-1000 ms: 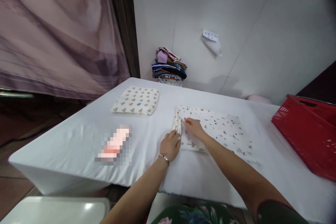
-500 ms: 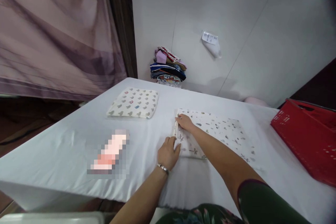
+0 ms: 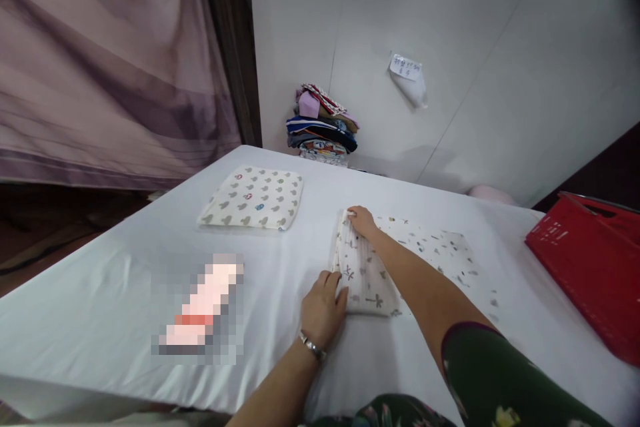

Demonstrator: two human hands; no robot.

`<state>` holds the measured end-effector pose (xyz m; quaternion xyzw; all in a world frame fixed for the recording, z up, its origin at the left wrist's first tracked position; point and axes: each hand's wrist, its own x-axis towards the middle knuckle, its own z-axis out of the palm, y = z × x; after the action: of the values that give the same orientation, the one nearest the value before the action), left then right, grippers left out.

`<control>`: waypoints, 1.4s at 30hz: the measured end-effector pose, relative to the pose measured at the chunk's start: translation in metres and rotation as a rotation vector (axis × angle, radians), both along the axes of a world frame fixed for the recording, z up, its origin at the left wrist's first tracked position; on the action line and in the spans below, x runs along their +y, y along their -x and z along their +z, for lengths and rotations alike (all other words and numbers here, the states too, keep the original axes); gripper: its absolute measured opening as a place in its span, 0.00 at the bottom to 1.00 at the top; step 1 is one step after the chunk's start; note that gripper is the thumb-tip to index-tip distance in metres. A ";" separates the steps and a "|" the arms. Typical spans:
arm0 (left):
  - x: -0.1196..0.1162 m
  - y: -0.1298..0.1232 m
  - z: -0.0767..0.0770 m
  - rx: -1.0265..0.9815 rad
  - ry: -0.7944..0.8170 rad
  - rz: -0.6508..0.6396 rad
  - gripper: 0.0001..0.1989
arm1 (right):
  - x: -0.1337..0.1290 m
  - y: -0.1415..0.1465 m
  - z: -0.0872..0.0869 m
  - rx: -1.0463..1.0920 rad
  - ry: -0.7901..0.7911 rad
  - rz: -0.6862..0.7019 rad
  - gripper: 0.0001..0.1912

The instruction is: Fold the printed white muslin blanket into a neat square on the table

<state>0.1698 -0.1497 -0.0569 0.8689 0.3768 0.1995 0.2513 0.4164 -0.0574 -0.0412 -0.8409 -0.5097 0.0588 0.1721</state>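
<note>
A white cloth (image 3: 370, 290) printed with small grey motifs lies folded on the table. Its left edge is gathered in soft ripples, while the right part spreads flat. At the far left corner, my right hand (image 3: 364, 221) is closed on the cloth, fingers curled over the edge. My left hand (image 3: 323, 310), with a silver bracelet at the wrist, pinches the same edge nearer to me between thumb and fingers. My right forearm hides part of the print. To the left lies a second folded cloth (image 3: 257, 199), cream with grey rabbit-head-like shapes, apart from both hands.
A white sheet covers the table (image 3: 280, 267). A pixelated item (image 3: 203, 303) lies at the left front. On the right stands a red plastic basket (image 3: 590, 267). Behind the table are a pile of folded clothes (image 3: 323, 123) and a wall with a labelled bag (image 3: 409, 80).
The cloth's left edge has become rippled and appears slightly raised. My right hand has shifted a little to the right with the far corner. My left hand stays at the near edge.
</note>
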 end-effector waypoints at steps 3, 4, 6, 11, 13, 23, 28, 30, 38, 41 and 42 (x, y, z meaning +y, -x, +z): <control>-0.001 0.000 0.002 0.043 0.011 0.000 0.15 | -0.002 0.002 -0.005 -0.032 -0.022 -0.048 0.16; -0.001 0.000 0.003 0.058 0.014 0.002 0.15 | -0.002 0.003 -0.006 -0.039 -0.025 -0.060 0.16; -0.002 0.001 0.003 0.072 0.018 0.005 0.16 | 0.000 0.006 -0.006 -0.052 -0.033 -0.073 0.16; -0.001 0.002 0.002 0.064 0.021 0.024 0.15 | 0.007 0.013 -0.008 -0.080 -0.044 -0.069 0.16; 0.000 0.002 0.002 0.059 0.024 0.024 0.15 | 0.009 0.014 -0.011 -0.091 -0.039 -0.080 0.16; 0.004 0.003 0.010 0.134 0.027 0.083 0.13 | -0.025 0.035 0.007 -0.106 -0.058 0.009 0.24; 0.009 0.001 0.007 0.122 0.048 0.102 0.12 | -0.054 0.056 -0.006 -0.044 0.093 0.088 0.31; 0.013 0.001 0.006 0.116 0.065 0.098 0.12 | -0.055 0.059 -0.007 0.004 0.152 0.095 0.33; 0.023 0.004 0.008 0.032 0.135 0.070 0.14 | -0.100 0.041 0.012 -0.044 0.069 0.117 0.33; 0.026 0.001 0.008 0.070 0.128 0.087 0.14 | -0.125 0.030 0.007 -0.023 0.140 0.100 0.34; 0.027 0.001 0.008 0.088 0.127 0.095 0.15 | -0.129 0.027 0.005 0.009 0.171 0.104 0.34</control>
<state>0.1692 -0.1225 -0.0487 0.8404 0.4401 0.1484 0.2793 0.3891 -0.1866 -0.0358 -0.8247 -0.5450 0.1145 0.0988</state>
